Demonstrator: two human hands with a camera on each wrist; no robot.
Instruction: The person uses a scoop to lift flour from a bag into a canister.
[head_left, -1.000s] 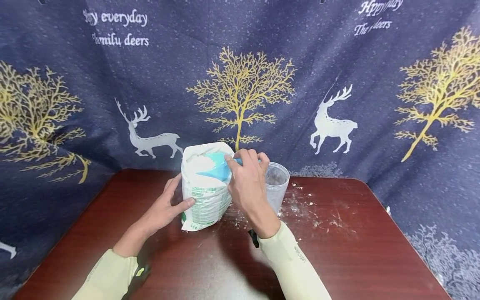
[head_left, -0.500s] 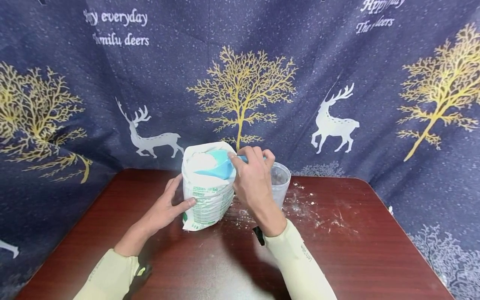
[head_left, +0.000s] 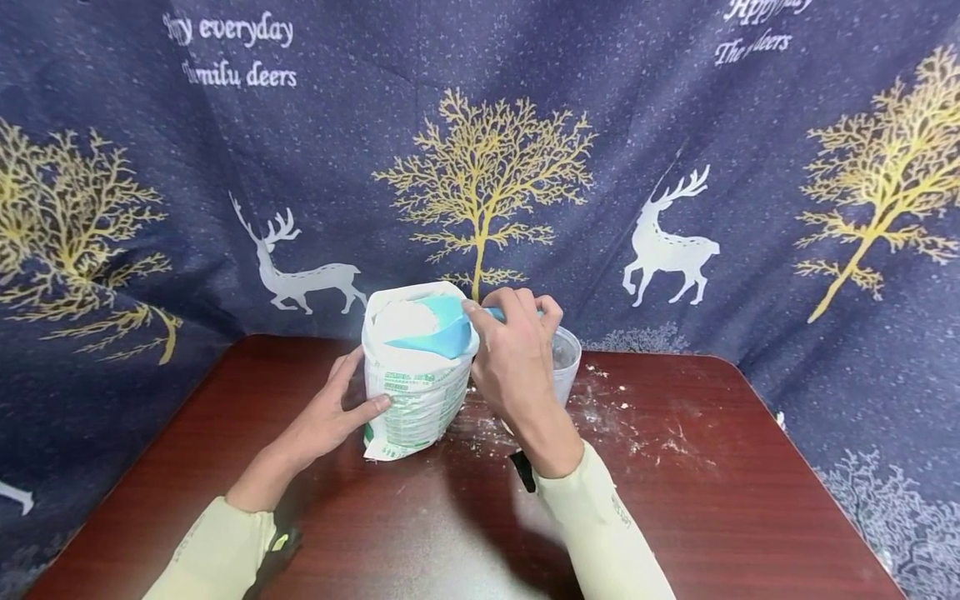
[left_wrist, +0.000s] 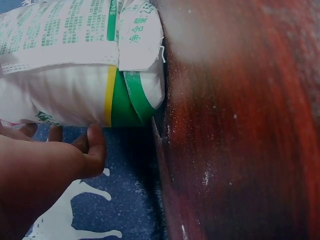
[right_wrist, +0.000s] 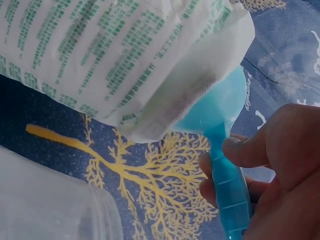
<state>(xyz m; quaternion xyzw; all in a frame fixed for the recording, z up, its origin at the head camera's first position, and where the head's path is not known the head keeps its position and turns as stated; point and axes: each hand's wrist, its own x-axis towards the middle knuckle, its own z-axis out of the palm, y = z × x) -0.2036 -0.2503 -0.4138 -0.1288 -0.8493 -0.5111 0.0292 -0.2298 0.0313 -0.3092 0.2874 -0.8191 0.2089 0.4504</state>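
A white bag (head_left: 412, 400) of white powder with green print stands upright and unsealed on the table. My left hand (head_left: 326, 425) rests on its left side, thumb across the front and fingers spread along the side; in the left wrist view the fingertips touch the bag. My right hand (head_left: 521, 358) grips the handle of a blue scoop (head_left: 442, 329), thumb on top in the right wrist view. The scoop's bowl lies in the bag's mouth beside a heap of white powder (head_left: 405, 321). A translucent plastic container (head_left: 567, 367) stands just right of the bag, partly hidden by my right hand.
White powder is scattered over the dark red wooden table (head_left: 675, 500), mostly right of the container. A dark blue cloth (head_left: 322, 167) with deer and trees hangs behind the table's back edge.
My right hand has moved slightly right and up, and the scoop has shifted with it toward the bag's right rim. The left hand has stayed on the bag.
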